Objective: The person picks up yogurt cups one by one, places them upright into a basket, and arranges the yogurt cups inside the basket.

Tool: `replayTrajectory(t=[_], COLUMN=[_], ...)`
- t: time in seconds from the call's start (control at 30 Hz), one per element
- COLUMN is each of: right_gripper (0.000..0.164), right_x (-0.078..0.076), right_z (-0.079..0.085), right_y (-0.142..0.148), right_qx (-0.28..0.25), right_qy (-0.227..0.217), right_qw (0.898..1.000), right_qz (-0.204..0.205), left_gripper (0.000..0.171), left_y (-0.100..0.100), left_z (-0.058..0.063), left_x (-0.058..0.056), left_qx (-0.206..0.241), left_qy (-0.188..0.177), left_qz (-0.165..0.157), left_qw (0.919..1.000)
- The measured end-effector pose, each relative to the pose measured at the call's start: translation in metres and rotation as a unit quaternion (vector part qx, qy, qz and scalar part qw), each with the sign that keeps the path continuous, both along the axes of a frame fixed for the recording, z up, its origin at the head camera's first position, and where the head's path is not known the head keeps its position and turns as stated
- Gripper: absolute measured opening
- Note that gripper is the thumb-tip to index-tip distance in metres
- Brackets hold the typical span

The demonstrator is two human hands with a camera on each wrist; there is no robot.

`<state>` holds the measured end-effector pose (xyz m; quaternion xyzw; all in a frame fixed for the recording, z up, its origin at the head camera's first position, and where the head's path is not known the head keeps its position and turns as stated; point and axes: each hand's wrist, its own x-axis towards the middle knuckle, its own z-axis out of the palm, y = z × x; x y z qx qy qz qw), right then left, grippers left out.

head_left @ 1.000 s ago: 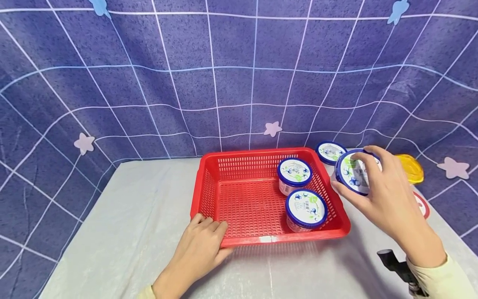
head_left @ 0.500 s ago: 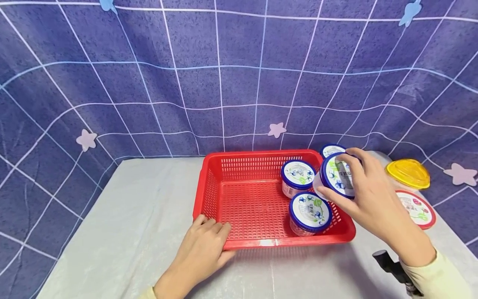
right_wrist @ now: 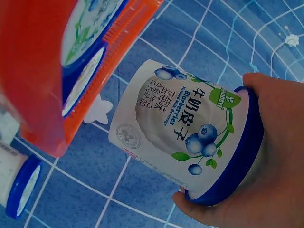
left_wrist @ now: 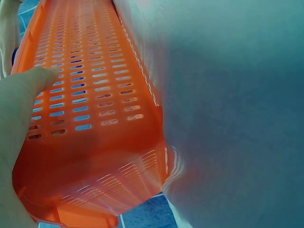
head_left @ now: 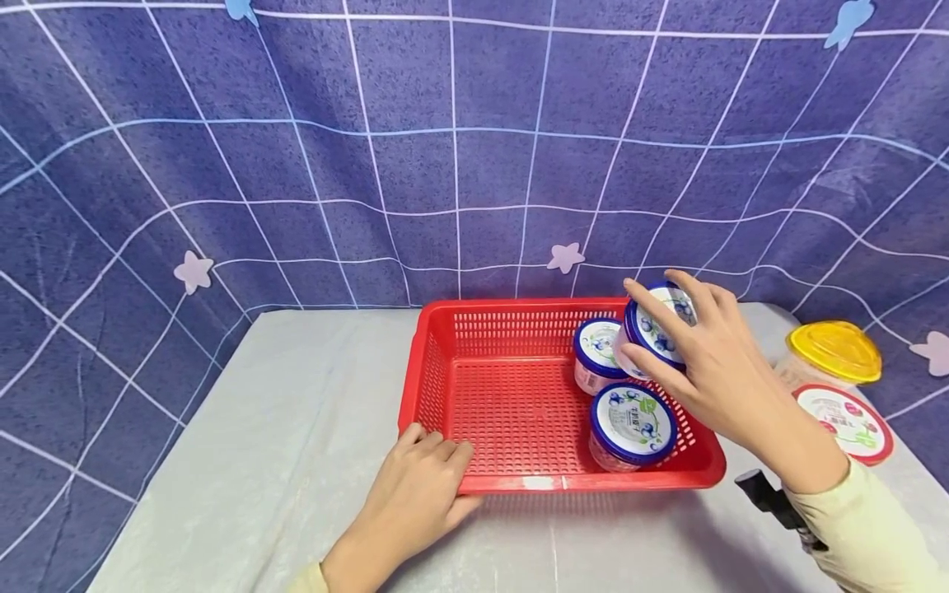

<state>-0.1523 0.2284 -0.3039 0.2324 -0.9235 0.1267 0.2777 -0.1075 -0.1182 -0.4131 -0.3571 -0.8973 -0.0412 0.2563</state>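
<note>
1. Blueberry cup (right_wrist: 180, 128) tilts in the right hand (head_left: 719, 371), spread fingers and thumb gripping its lid (right_wrist: 232, 166); slack fingers could drop it
2. Just left of that hand, a lidded cup (head_left: 596, 346) could be bumped by careless lowering
3. Farther left, the left hand (head_left: 423, 478) grips the red basket (head_left: 511, 403); loosening could let it slide

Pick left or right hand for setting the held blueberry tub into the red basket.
Right, I'd say: the right hand holds the blueberry tub near the back-right corner of the red basket, while the left hand grips its near-left corner.
</note>
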Motion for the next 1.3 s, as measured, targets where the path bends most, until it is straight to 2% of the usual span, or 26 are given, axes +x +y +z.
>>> replayTrajectory(t=[0.1, 0.37, 0.93, 1.3], right_gripper=[0.074, 0.064, 0.064, 0.067], right_x=[-0.006, -0.017, -0.037, -0.048], right_z=[0.003, 0.007, 0.01, 0.008], right_y=[-0.003, -0.012, -0.038, -0.056], right_qx=[0.006, 0.011, 0.045, 0.069], right_qy=[0.009, 0.001, 0.005, -0.02], right_qw=[1.0, 0.999, 0.994, 0.99], right_qz=[0.017, 0.041, 0.101, 0.119], left_gripper=[0.046, 0.046, 0.047, 0.047], left_y=[0.0, -0.001, -0.002, -0.001], left_z=[0.0, 0.001, 0.001, 0.002], left_x=[0.0, 0.0, 0.001, 0.003], left_qx=[0.001, -0.002, -0.013, -0.019], left_qy=[0.0, 0.004, 0.009, 0.009], left_qz=[0.0, 0.0, 0.007, 0.013], left_qw=[1.0, 1.0, 0.9998, 0.9997])
